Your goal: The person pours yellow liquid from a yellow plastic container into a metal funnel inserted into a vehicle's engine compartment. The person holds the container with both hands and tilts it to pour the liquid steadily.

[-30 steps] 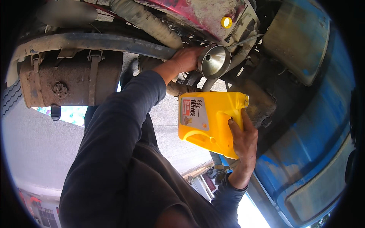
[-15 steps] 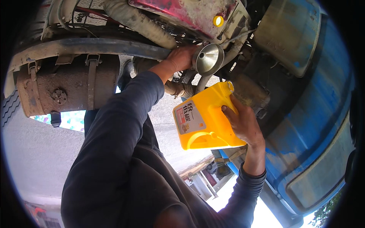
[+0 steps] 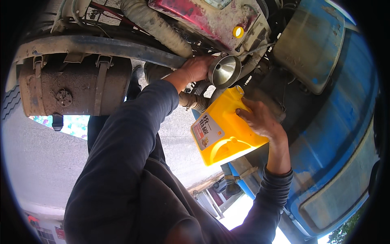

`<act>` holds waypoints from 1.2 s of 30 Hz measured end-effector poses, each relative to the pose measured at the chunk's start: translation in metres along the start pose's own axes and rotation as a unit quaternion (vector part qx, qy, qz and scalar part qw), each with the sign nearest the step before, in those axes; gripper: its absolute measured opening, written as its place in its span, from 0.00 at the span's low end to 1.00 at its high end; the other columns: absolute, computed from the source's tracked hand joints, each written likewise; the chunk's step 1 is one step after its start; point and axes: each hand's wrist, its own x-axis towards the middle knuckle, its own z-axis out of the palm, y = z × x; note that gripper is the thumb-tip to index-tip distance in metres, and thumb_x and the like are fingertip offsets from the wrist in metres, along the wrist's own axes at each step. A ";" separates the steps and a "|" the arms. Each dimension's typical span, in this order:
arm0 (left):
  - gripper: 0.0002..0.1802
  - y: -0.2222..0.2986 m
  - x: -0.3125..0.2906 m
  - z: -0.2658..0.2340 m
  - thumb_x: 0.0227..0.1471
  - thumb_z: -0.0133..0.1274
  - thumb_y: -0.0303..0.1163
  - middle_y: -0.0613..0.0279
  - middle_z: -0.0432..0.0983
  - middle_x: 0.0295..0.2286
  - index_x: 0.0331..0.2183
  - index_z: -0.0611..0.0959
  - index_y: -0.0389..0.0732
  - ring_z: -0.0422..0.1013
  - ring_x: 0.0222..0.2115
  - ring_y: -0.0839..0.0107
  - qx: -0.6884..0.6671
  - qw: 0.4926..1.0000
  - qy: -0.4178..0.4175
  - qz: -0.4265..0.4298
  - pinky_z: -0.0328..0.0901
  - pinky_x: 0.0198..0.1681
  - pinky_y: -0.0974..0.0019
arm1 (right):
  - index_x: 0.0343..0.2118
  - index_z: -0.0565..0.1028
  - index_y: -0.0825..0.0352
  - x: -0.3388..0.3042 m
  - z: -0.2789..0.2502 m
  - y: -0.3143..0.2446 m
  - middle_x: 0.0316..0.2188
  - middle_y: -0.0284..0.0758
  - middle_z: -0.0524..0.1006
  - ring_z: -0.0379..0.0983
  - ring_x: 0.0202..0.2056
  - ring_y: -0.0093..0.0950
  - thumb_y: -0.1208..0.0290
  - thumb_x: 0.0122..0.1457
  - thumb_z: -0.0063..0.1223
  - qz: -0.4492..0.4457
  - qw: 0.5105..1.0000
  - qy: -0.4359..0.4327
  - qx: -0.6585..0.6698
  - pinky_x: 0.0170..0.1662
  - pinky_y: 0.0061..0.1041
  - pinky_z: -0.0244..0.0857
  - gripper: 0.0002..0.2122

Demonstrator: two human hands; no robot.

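A metal funnel (image 3: 228,75) tilts with its wide mouth toward me among the engine parts. My left hand (image 3: 199,68) is closed at its left edge, the fingertips hidden behind it. Just below and right of the funnel is a yellow plastic jug (image 3: 231,126) with a white label. My right hand (image 3: 261,117) grips the jug from its right side near the neck, thumb over the front face. The jug's uncapped mouth (image 3: 239,89) points up, close under the funnel's rim but apart from it. No liquid stream shows.
A red engine cover (image 3: 203,24) with a yellow-rimmed round opening (image 3: 238,32) lies above. A rusty strapped tank (image 3: 81,91) hangs at left under a bent metal beam (image 3: 105,45). Blue vehicle bodywork (image 3: 321,142) fills the right side. A corrugated hose (image 3: 158,26) runs at upper left.
The jug has tilted: its base swung down and right, its mouth slightly left, nearer the funnel. My right hand moved with it. The whole view has shifted a little.
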 end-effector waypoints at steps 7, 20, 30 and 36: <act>0.29 -0.008 0.001 0.009 0.53 0.61 0.37 0.54 0.79 0.52 0.57 0.77 0.48 0.76 0.51 0.53 0.022 0.999 0.026 0.023 0.72 0.55 0.55 | 0.49 0.79 0.72 0.017 -0.011 0.008 0.26 0.44 0.80 0.74 0.27 0.27 0.65 0.70 0.56 0.033 0.996 -0.057 0.061 0.34 0.32 0.69 0.14; 0.29 -0.005 0.000 0.004 0.54 0.62 0.40 0.58 0.78 0.53 0.58 0.77 0.49 0.76 0.52 0.55 0.023 1.000 0.007 0.000 0.73 0.55 0.55 | 0.44 0.81 0.71 0.031 -0.023 0.006 0.24 0.36 0.79 0.75 0.23 0.22 0.65 0.68 0.58 0.005 0.989 -0.095 0.115 0.25 0.25 0.68 0.13; 0.30 -0.004 0.000 0.004 0.54 0.63 0.38 0.57 0.77 0.54 0.58 0.76 0.49 0.75 0.53 0.53 0.012 1.000 -0.007 -0.022 0.71 0.57 0.53 | 0.49 0.81 0.69 0.031 -0.025 0.002 0.22 0.32 0.78 0.75 0.21 0.19 0.63 0.68 0.59 -0.066 0.989 -0.108 0.081 0.24 0.22 0.67 0.15; 0.29 -0.006 0.001 0.006 0.54 0.61 0.37 0.56 0.78 0.53 0.58 0.76 0.48 0.75 0.53 0.53 0.022 1.000 -0.008 -0.013 0.72 0.56 0.53 | 0.48 0.81 0.70 0.031 -0.021 0.008 0.22 0.32 0.78 0.75 0.21 0.19 0.64 0.68 0.59 -0.078 0.987 -0.103 0.090 0.23 0.20 0.67 0.14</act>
